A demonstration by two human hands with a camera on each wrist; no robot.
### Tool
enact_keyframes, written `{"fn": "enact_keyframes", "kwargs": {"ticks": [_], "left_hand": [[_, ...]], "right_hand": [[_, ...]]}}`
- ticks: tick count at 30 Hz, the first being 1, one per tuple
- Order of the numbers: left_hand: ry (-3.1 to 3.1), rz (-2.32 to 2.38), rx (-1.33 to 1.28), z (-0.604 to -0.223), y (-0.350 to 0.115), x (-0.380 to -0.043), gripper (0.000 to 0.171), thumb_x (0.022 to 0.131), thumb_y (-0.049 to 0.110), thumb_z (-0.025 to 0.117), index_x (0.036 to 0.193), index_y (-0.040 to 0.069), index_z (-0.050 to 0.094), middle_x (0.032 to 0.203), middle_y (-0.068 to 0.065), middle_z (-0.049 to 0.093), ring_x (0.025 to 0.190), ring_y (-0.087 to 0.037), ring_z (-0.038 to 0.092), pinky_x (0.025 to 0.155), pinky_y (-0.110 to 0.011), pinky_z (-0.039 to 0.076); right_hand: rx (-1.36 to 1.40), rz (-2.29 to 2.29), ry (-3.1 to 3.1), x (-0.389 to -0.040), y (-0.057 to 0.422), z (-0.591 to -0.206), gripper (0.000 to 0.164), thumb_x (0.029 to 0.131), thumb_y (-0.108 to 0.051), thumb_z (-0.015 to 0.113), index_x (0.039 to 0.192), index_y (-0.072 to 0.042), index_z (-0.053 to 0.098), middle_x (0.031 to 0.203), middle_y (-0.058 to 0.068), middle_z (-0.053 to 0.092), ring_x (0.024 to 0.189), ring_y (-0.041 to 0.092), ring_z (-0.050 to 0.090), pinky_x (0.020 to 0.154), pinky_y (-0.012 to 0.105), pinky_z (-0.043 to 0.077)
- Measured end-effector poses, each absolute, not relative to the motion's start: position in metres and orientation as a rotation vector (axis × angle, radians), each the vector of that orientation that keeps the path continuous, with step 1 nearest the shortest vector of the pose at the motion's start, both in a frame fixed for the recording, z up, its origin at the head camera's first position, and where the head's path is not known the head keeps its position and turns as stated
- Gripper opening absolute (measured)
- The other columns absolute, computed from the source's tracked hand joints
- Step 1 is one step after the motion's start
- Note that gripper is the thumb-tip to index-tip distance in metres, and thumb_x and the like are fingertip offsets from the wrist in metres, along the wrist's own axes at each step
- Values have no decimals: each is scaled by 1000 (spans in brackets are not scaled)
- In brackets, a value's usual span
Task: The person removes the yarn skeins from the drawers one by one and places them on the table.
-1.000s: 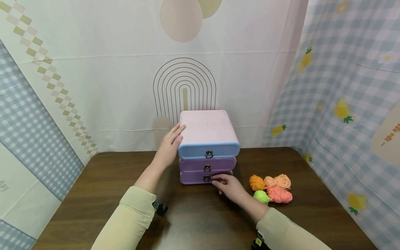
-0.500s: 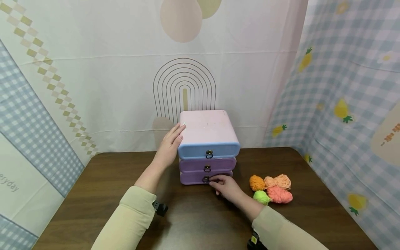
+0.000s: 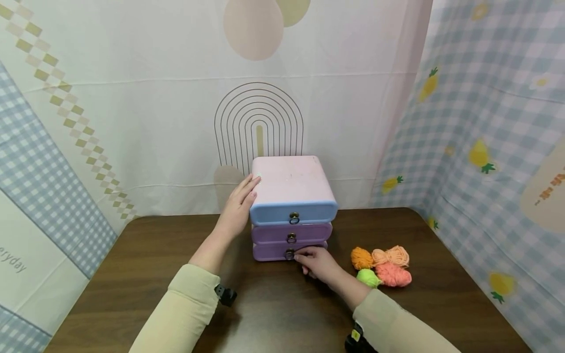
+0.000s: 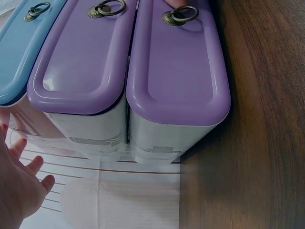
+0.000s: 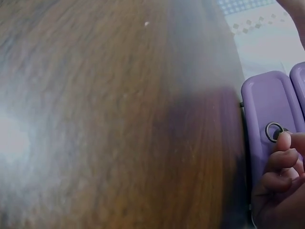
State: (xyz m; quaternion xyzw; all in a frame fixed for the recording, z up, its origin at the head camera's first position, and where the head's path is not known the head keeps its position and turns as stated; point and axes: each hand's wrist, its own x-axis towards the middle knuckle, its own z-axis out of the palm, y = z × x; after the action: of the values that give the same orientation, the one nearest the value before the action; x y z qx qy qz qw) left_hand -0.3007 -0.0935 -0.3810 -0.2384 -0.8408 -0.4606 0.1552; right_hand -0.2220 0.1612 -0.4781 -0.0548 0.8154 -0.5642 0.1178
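Observation:
A small drawer unit with a pink top stands at the back of the table. Its blue drawer is above two purple ones, all pushed in. My left hand rests with extended fingers against the unit's left side and upper edge. At the bottom purple drawer, the thumb and index finger of my right hand pinch the right side of the bronze ring pull. In the right wrist view that ring pull stands out from the drawer front, the other fingers curled below; the exact contact is partly hidden.
Right of the unit lie several small yarn balls: orange, peach, coral and green. A patterned cloth hangs behind the brown wooden table.
My right hand has shifted slightly left, its fingertips coming from beside the bottom ring pull onto it. My left hand has stayed in place on the unit.

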Motion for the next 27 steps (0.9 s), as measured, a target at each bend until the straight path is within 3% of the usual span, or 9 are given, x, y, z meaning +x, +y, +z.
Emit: {"fn": "enact_keyframes", "kwargs": {"ticks": [16, 27], "left_hand": [[-2382, -1321, -705, -380, -91, -301, 47, 106, 35, 38, 150, 22, 46, 161, -2, 31, 147, -30, 25, 116, -56, 19], [-2389, -1310, -697, -379, -92, -302, 47, 106, 38, 38, 150, 24, 46, 161, 0, 30, 147, -29, 25, 116, -55, 19]], "right_hand": [[-87, -1634, 2411, -221, 151, -478, 28, 98, -17, 62, 117, 2, 69, 57, 1, 55, 45, 8, 42, 45, 23, 38], [-168, -1577, 2443, -221, 158, -479, 26, 98, -15, 62, 116, 1, 72, 55, 1, 57, 43, 7, 36, 44, 22, 33]]}}
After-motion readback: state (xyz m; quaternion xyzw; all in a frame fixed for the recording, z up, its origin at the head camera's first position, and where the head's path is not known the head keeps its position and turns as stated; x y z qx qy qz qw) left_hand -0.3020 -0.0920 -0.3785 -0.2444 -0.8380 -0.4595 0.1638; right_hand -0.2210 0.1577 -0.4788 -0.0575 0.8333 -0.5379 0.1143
